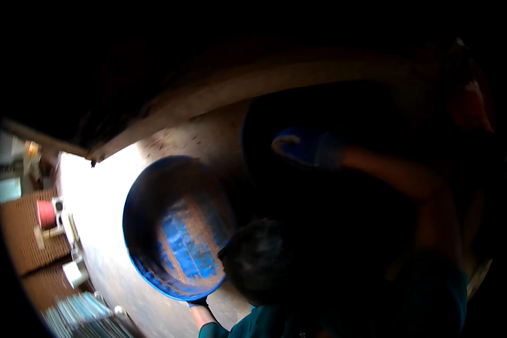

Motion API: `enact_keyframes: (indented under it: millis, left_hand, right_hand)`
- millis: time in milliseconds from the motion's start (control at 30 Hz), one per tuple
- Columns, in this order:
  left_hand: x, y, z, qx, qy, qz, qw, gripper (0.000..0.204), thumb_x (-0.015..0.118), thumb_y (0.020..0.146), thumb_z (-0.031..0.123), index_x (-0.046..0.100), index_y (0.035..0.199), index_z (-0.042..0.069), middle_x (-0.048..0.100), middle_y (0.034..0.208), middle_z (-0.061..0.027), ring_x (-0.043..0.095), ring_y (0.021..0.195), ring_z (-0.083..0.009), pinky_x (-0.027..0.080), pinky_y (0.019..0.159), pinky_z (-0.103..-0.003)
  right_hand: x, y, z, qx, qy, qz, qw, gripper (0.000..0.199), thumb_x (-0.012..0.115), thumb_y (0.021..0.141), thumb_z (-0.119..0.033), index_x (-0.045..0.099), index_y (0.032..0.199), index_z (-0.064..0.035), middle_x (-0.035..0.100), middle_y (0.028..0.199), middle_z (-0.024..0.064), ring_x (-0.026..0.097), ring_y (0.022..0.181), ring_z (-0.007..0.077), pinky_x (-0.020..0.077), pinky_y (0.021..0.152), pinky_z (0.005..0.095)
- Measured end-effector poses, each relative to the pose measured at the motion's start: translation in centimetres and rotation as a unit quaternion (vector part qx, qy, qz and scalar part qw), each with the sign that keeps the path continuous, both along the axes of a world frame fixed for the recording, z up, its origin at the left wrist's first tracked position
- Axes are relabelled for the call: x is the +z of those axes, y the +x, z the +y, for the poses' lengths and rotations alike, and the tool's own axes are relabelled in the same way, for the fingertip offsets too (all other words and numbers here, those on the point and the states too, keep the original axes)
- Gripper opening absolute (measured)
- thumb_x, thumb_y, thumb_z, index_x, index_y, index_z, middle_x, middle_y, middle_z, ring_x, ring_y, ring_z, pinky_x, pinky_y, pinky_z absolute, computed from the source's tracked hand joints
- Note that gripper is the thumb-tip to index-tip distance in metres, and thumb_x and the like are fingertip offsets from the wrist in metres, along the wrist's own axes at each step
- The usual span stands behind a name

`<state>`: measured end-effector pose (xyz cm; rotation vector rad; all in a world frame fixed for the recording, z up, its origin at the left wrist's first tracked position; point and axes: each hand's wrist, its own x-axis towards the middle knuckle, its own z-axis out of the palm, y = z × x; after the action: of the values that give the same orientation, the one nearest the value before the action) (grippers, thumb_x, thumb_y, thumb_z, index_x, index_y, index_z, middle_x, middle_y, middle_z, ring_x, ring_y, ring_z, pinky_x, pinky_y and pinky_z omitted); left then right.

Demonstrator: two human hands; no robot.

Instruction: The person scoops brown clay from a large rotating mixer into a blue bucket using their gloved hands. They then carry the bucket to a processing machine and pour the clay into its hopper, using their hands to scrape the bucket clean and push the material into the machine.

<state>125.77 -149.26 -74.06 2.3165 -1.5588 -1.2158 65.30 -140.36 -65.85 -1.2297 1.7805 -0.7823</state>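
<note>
A round blue tub stands tilted, its open mouth showing a dark inside smeared with brown dirt. At its lower rim is my left hand, in a dark glove, gripping the edge; most of its fingers are hidden behind the rim. My right hand, in a blue glove, reaches over a large, dark, round-edged shape in deep shadow. Its fingers look curled in, and a pale brownish patch shows at their tips. Whatever it may hold is too dark and blurred to name. A dark rounded form overlaps the tub's right side.
A pale beam or ledge curves across above the tub. Bright floor lies to the left. Beyond it are a red container, a white container, brown ribbed stacks and pale blue stacked sheets. Something red sits far right.
</note>
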Motion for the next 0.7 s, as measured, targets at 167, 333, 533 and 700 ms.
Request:
enact_keyframes:
  millis: [167, 333, 533, 700]
  left_hand:
    - [-2.9, -4.1, -1.3, -0.069, -0.015, -0.013, 0.997, 0.059, 0.05, 0.084, 0.037, 0.036, 0.127, -0.002, 0.042, 0.128, -0.018, 0.044, 0.117, -0.0291, 0.037, 0.098, -0.039]
    - [-6.2, -8.9, -4.8, -0.154, -0.032, -0.049, 0.986, 0.058, 0.049, 0.085, 0.037, 0.037, 0.127, -0.002, 0.043, 0.127, -0.0177, 0.045, 0.116, -0.0286, 0.038, 0.098, -0.039]
    - [-4.8, -11.3, -11.0, -0.367, -0.238, -0.267, 0.859, 0.056, 0.049, 0.086, 0.036, 0.038, 0.126, -0.002, 0.045, 0.126, -0.0175, 0.046, 0.115, -0.028, 0.039, 0.097, -0.038]
    - [0.7, -28.1, -12.9, -0.561, -0.538, -0.135, 0.615, 0.051, 0.047, 0.088, 0.033, 0.04, 0.125, 0.0, 0.045, 0.126, -0.0178, 0.046, 0.115, -0.028, 0.038, 0.098, -0.039]
  right_hand:
    - [1.4, -7.8, 14.4, -0.259, 0.036, 0.045, 0.964, 0.025, 0.055, 0.086, -0.022, 0.062, 0.103, -0.0057, 0.061, 0.105, 0.0119, 0.06, 0.092, 0.0219, 0.0482, 0.078, 0.0338]
    - [4.2, -10.5, 27.5, -0.355, 0.059, 0.354, 0.863, 0.028, 0.055, 0.084, -0.031, 0.063, 0.094, -0.0057, 0.062, 0.095, 0.0163, 0.058, 0.09, 0.0324, 0.0463, 0.077, 0.038]
    - [3.4, -11.2, 33.0, -0.322, 0.127, 0.491, 0.799, 0.03, 0.053, 0.084, -0.032, 0.061, 0.098, -0.0059, 0.061, 0.096, 0.0172, 0.056, 0.091, 0.0352, 0.0452, 0.079, 0.0389]
    - [5.7, -7.0, 25.9, -0.295, 0.241, 0.428, 0.82, 0.031, 0.051, 0.085, -0.032, 0.061, 0.099, -0.0057, 0.061, 0.098, 0.0175, 0.057, 0.091, 0.0333, 0.0452, 0.08, 0.0369]
